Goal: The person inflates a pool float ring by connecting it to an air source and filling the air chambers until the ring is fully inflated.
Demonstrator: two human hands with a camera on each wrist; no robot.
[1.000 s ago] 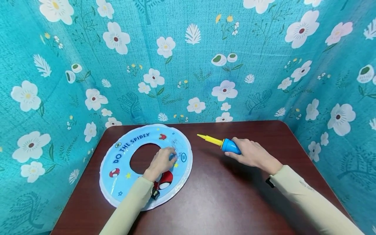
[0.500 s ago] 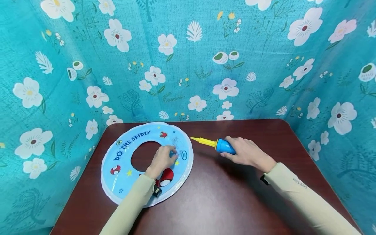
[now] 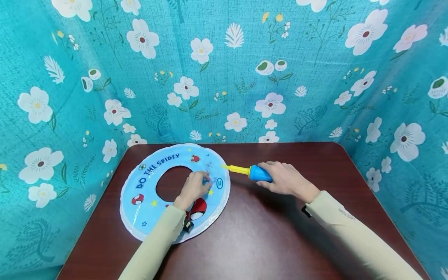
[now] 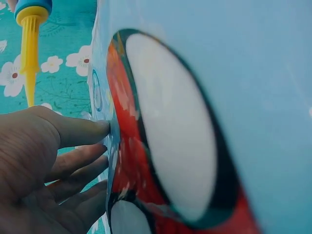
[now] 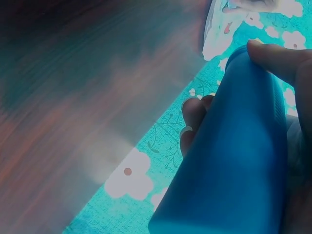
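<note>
A light-blue swim ring (image 3: 138, 216), printed with cartoon motifs and lettering, lies on the left of the table. Over its inner right side my left hand (image 3: 191, 189) pinches at the ring's valve area, which the fingertips mostly hide. In the left wrist view, the thumb (image 4: 83, 130) and fingers meet the ring's surface. My right hand (image 3: 285, 179) grips the blue barrel of a hand pump (image 3: 259, 173). The pump's yellow nozzle (image 3: 238, 169) points left, its tip overlapping the ring's right edge in the head view. The right wrist view shows fingers wrapped round the barrel (image 5: 234, 146).
The dark reddish-brown table (image 3: 252, 241) extends in front and to the right. A turquoise flowered curtain (image 3: 224, 89) surrounds its back and both sides. A black strap (image 3: 188, 224) sits at the left wrist, another band (image 3: 306, 210) at the right.
The right hand has carried the pump leftward, bringing the nozzle tip from beside the ring to its right edge. The left hand stays at the same spot on the ring.
</note>
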